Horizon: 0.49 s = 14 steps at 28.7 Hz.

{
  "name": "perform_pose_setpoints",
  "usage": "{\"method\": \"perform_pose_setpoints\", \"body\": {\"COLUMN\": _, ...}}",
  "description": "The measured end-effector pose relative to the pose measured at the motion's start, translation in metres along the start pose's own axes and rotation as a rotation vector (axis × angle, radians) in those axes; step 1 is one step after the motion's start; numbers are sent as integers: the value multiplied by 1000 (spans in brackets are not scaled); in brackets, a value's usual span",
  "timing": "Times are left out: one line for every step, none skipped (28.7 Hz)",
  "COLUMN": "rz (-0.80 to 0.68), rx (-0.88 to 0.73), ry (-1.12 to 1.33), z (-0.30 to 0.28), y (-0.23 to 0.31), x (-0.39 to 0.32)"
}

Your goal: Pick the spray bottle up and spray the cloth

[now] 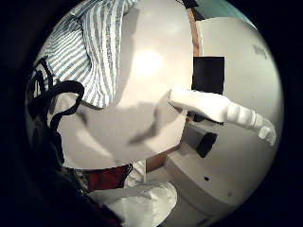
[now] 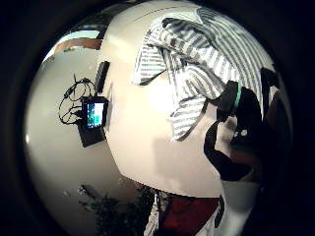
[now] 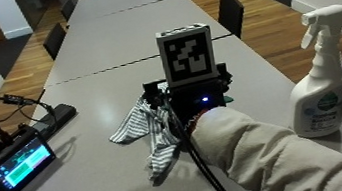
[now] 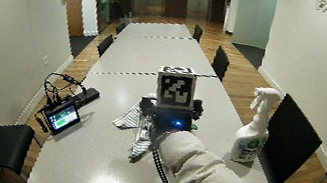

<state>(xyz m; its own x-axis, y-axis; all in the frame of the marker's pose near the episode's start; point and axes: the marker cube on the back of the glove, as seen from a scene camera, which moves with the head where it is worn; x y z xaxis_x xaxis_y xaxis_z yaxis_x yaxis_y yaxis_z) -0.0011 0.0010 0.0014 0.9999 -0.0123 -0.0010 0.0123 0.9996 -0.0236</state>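
A white spray bottle [image 3: 321,89] [image 4: 252,132] with a green-printed label stands upright on the grey table [image 3: 97,45], near its right edge. A grey-and-white striped cloth [image 3: 152,128] [image 4: 137,127] lies crumpled in the middle of the table. My gloved right hand [image 3: 188,100] [image 4: 169,115] hovers over the cloth's right side, well left of the bottle, and holds nothing. Both palm views look down on the cloth [image 1: 90,52] [image 2: 197,64]. The little finger side also shows the bottle [image 1: 222,111] off to the side. My cream sleeve [image 3: 267,157] reaches in from the near edge.
A small lit screen [image 3: 16,162] [image 4: 63,118] [image 2: 94,113] with a tangle of cables sits at the table's left edge, a black block [image 3: 53,117] beside it. A black chair [image 4: 290,139] stands just right of the bottle. More chairs [image 3: 230,11] line the long table.
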Motion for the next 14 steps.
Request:
{"method": "perform_pose_setpoints", "body": {"rz": -3, "rx": -2, "ry": 1, "z": 0, "y": 0, "x": 0}}
{"method": "perform_pose_setpoints", "body": {"rz": -6, "rx": -4, "ry": 1, "z": 0, "y": 0, "x": -1}}
{"method": "perform_pose_setpoints", "body": {"rz": -10, "rx": -4, "ry": 2, "z": 0, "y": 1, "x": -1}}
{"method": "perform_pose_setpoints", "body": {"rz": -12, "rx": -2, "ry": 3, "z": 0, "y": 1, "x": -1}}
{"method": "perform_pose_setpoints", "body": {"rz": -15, "rx": 2, "ry": 4, "z": 0, "y": 1, "x": -1}}
{"method": "perform_pose_setpoints", "body": {"rz": -16, "rx": 6, "ry": 5, "z": 0, "y": 1, "x": -1}}
{"method": "perform_pose_setpoints", "body": {"rz": -15, "rx": 9, "ry": 6, "z": 0, "y": 1, "x": -1}}
{"method": "perform_pose_setpoints", "body": {"rz": -12, "rx": 11, "ry": 7, "z": 0, "y": 1, "x": 0}}
{"method": "perform_pose_setpoints", "body": {"rz": -8, "rx": 12, "ry": 8, "z": 0, "y": 0, "x": 0}}
{"method": "perform_pose_setpoints", "body": {"rz": -4, "rx": 12, "ry": 10, "z": 0, "y": 0, "x": 1}}
{"method": "perform_pose_setpoints", "body": {"rz": -1, "rx": 9, "ry": 11, "z": 1, "y": 0, "x": 1}}
{"method": "perform_pose_setpoints", "body": {"rz": 1, "rx": 6, "ry": 11, "z": 1, "y": 0, "x": 1}}
{"method": "perform_pose_setpoints", "body": {"rz": 3, "rx": 5, "ry": 12, "z": 1, "y": -1, "x": 1}}
{"method": "perform_pose_setpoints", "body": {"rz": 3, "rx": 4, "ry": 12, "z": 2, "y": -1, "x": 1}}
